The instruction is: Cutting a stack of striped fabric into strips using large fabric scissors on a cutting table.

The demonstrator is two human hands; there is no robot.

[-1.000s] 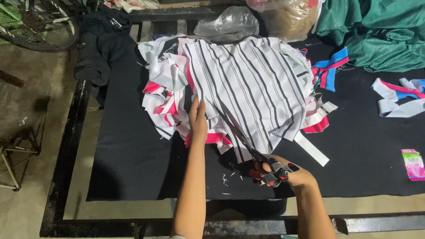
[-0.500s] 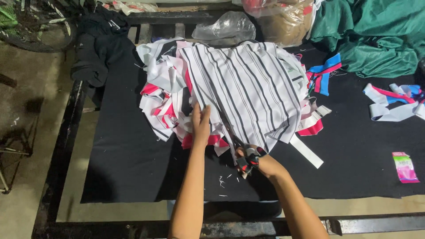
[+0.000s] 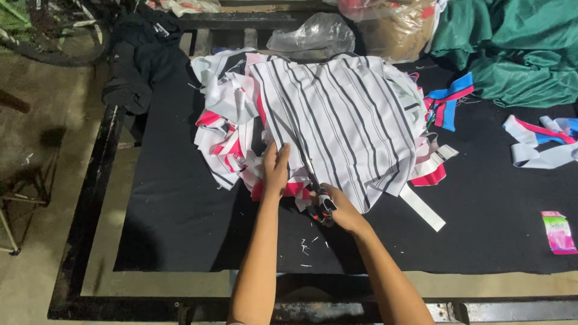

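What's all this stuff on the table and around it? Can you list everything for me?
striped fabric: one sheet, white with dark stripes, top of the pile at table centre
fabric scraps: many, white, pink and striped, heaped under and left of the sheet
black mat: one, covering the table
scissors: one pair, dark handles, at the sheet's near edge
green cloth: one bundle, far right corner
loose strips: several, white, pink and blue, right side
small packet: one, pink, near right edge
plastic bag: one, clear, far side
dark garment: one, black, far left corner
left hand: pressing the pile
right hand: gripping the scissors
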